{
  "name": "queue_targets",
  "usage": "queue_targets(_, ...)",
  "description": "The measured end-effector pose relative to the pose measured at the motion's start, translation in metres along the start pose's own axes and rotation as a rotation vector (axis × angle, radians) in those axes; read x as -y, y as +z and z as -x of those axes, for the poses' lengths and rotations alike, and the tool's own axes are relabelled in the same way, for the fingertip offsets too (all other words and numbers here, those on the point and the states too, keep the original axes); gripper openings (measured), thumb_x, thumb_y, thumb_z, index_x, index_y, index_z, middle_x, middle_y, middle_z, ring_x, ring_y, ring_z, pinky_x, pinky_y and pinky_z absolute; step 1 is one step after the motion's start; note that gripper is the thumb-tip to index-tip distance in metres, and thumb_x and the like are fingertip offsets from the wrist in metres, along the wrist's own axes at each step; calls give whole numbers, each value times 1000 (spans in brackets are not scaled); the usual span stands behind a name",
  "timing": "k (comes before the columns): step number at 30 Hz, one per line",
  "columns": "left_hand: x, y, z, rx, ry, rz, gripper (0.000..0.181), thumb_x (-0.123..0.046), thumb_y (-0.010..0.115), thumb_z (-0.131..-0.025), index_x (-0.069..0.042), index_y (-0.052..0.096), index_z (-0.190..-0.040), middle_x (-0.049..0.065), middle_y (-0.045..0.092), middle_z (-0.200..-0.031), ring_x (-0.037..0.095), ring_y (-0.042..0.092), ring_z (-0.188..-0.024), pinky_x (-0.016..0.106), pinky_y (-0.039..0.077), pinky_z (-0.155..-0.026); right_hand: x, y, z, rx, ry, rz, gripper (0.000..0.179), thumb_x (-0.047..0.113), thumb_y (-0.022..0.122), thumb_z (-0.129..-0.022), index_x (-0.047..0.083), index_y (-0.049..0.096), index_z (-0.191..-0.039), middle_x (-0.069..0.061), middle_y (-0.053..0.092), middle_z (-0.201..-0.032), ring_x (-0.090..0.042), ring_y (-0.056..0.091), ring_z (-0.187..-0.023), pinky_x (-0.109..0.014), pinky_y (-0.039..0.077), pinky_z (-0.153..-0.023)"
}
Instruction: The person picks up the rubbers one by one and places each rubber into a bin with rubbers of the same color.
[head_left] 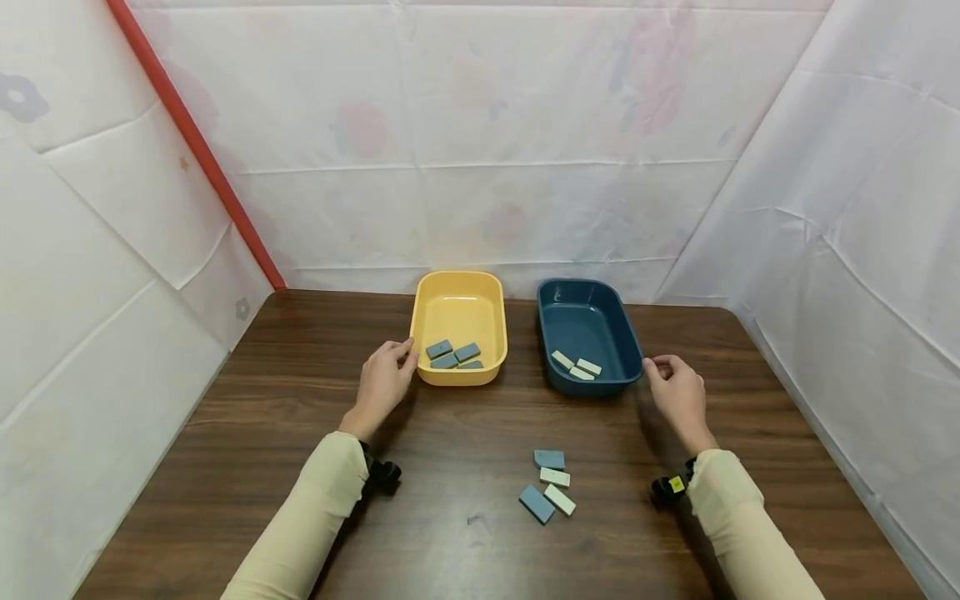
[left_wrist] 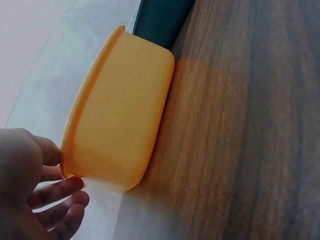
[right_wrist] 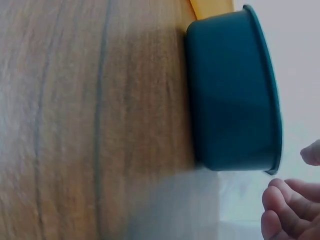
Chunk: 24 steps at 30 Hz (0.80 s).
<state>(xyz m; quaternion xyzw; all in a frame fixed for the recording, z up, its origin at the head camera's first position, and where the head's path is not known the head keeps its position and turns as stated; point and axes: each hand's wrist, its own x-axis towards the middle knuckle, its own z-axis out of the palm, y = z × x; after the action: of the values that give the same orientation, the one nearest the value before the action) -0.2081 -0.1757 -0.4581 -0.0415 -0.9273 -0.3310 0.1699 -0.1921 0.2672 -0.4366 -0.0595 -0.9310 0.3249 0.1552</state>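
Observation:
At the near left corner of the yellow plastic tub, my left hand pinches the rim; the left wrist view shows its other fingers loosely bent below. Several blue-grey rectangular blocks lie in this tub. My right hand is beside the near right corner of the dark blue tub. In the right wrist view a gap shows between thumb and fingers, which are just off the rim. Cream blocks lie in the dark blue tub.
On the brown wooden table, nearer me, lie two blue-grey blocks and two cream blocks in a loose group. A white patterned sheet hangs behind the table, with a red strip at left.

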Motion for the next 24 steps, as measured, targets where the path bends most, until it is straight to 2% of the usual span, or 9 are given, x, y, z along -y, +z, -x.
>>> queue_targets(8, 0, -1, 0, 0, -6, 3, 37, -20, 59, -97, -3, 62, -130, 16, 68, -110, 29, 65, -89, 43, 51, -72, 17, -7, 8, 158, -188, 24, 31, 27, 56, -99, 1, 70, -106, -11, 68, -84, -19, 56, -72, -31, 45, -65)
queue_targets(15, 0, -1, 0, -7, -5, -2, 36, -19, 60, -96, -3, 63, -129, 16, 69, -109, 29, 65, -88, 44, 51, -72, 31, -3, 21, 269, -266, 0, 19, 22, 62, -96, 7, 72, -101, -5, 70, -85, -14, 54, -72, -25, 46, -63)
queue_targets(24, 1, -1, -1, -20, -7, 0, 35, -20, 61, -96, -4, 64, -127, 15, 70, -110, 29, 66, -88, 44, 52, -73, 45, 11, 53, 394, -425, -22, 17, 19, 66, -92, 6, 72, -101, 2, 69, -85, -3, 55, -70, -23, 48, -63)
